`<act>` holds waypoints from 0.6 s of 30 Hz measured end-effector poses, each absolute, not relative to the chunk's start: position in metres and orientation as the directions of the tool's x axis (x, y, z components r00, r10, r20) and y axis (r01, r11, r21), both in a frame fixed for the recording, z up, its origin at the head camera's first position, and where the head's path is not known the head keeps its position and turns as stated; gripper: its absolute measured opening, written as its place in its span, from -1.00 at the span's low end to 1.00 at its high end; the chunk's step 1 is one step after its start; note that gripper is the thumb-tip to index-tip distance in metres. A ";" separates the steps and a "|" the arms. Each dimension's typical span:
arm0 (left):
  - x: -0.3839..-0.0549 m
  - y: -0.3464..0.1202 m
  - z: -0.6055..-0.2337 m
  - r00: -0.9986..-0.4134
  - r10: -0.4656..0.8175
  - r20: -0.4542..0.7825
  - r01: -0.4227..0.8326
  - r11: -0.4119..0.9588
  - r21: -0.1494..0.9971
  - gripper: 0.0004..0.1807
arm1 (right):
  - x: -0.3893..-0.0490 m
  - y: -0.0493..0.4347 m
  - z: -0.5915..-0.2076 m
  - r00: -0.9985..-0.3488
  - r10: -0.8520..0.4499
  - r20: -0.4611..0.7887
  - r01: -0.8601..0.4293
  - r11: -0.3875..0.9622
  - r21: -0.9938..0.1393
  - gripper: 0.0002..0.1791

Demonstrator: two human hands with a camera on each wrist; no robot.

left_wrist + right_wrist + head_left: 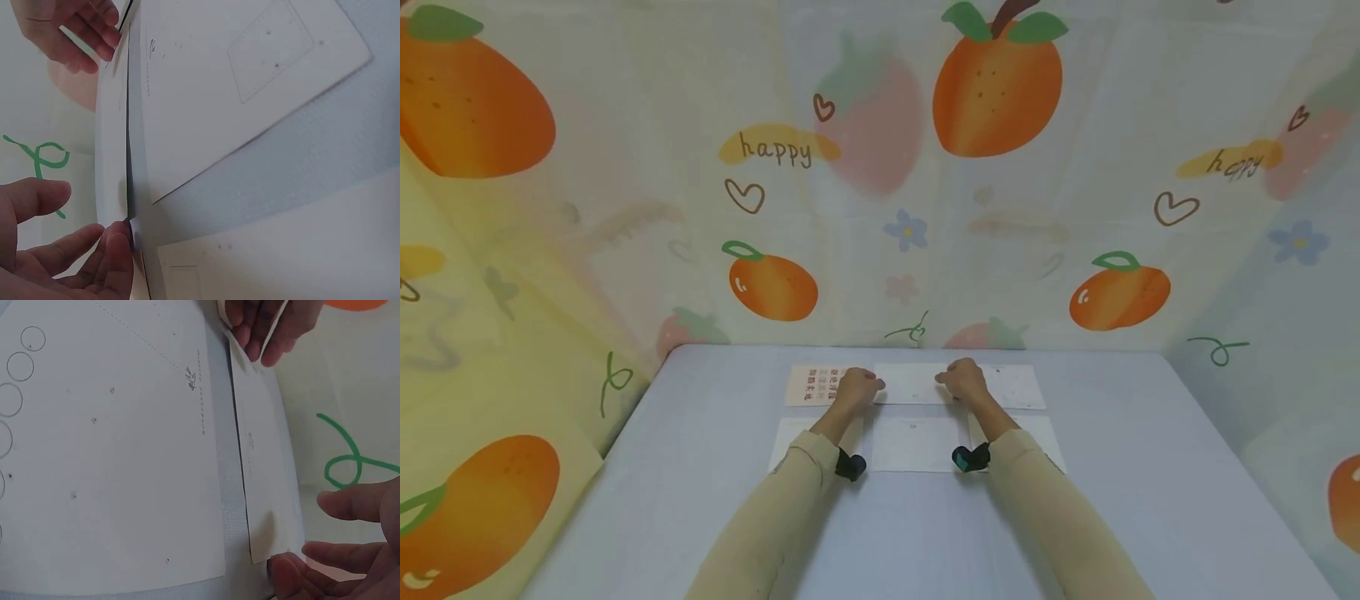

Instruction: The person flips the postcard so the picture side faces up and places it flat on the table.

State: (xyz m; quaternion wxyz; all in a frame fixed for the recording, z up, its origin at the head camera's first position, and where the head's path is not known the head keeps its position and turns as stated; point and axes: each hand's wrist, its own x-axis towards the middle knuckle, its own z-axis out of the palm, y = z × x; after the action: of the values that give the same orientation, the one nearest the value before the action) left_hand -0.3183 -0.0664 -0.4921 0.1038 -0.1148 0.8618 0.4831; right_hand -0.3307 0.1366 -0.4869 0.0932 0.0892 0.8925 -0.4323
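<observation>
In the head view, a white card [913, 385] lies in the middle of the back row on the table. My left hand [857, 388] touches its left end with the fingers, the thumb held apart. At the opposite end, the fingers of my right hand [964, 380] touch the edge, its thumb also raised away. Left of it lies a card with printed characters [811, 386], partly under my left hand. A pale card [1018, 387] lies on the right. Both wrist views show the middle card almost edge-on, with fingertips at its ends.
A front row holds a left card [788, 433], a middle card [915, 446] and a right card [1037, 433]; my forearms cover parts of the outer two. The white table [917, 542] meets a fruit-patterned cloth [1000, 192] at the back and sides.
</observation>
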 end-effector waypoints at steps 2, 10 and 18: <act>-0.318 -0.068 -0.493 -0.953 -0.092 -0.288 -0.294 0.506 0.811 -0.58 | -0.332 0.137 -0.488 -0.961 0.092 -0.262 0.266 0.584 -0.767 -0.46; -0.318 -0.070 -0.496 -0.959 -0.085 -0.270 -0.278 0.477 0.834 -0.58 | -0.336 0.140 -0.491 -0.942 0.138 -0.305 0.334 0.445 -0.831 -0.43; -0.319 -0.072 -0.500 -0.967 -0.109 -0.231 -0.256 0.447 0.857 -0.59 | -0.335 0.143 -0.494 -0.945 0.167 -0.280 0.322 0.340 -0.883 -0.61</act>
State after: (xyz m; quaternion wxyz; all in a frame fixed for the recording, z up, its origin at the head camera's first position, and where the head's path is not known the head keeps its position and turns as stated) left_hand -0.3192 -0.0724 -0.4995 0.0712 -0.1075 0.8476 0.5147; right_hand -0.3354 0.1430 -0.4941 0.0699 0.1499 0.8157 -0.5544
